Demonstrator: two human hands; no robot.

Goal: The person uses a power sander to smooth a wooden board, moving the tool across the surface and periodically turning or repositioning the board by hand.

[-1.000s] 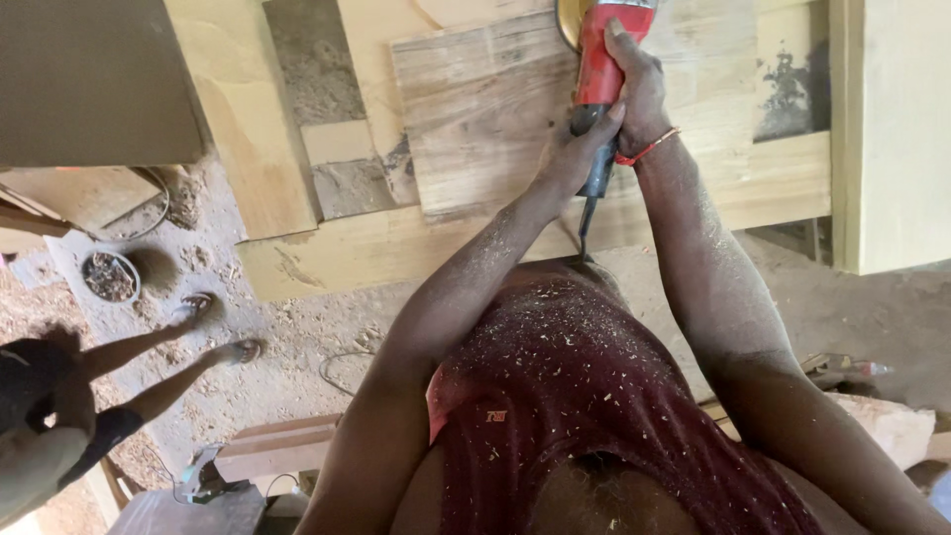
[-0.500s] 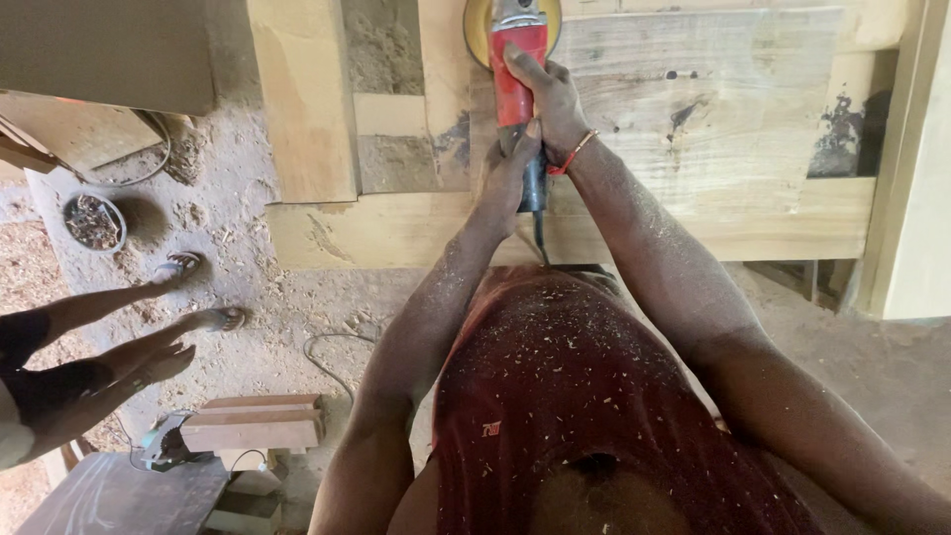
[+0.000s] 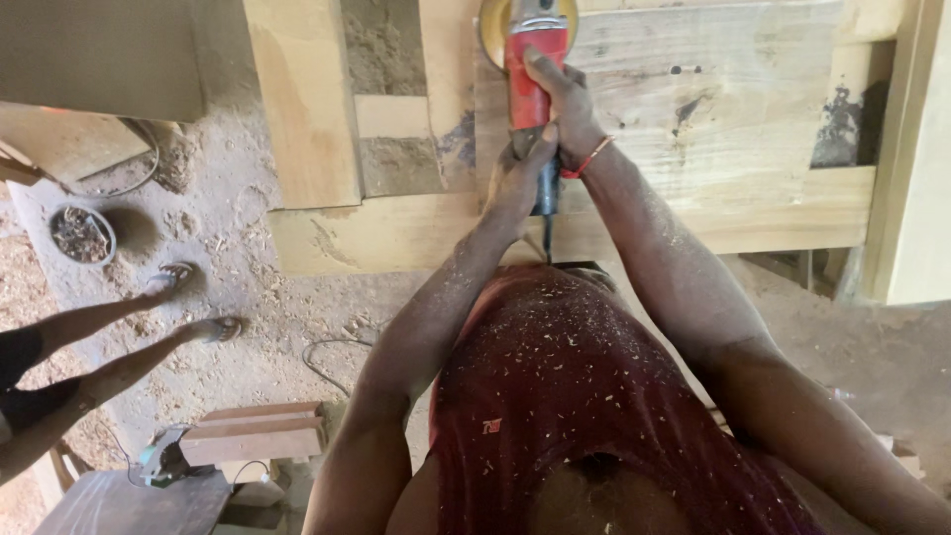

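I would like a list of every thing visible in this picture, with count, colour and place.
sander: one, red body, yellow disc, on the board at top centre
board: one, pale wood, under the sander
planks: several, pale wood, left of the board
bowl: one, dark, on the floor at left
cable: one, dark, on the sawdust floor
other person's legs: two, at left
wood blocks: stacked, lower left
left hand: gripping the sander's rear
right hand: gripping its red body

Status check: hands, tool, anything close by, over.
Right hand and left hand both clamped on the red sander. Yellow disc against the wooden panel. Another person's legs off to the left, apart.
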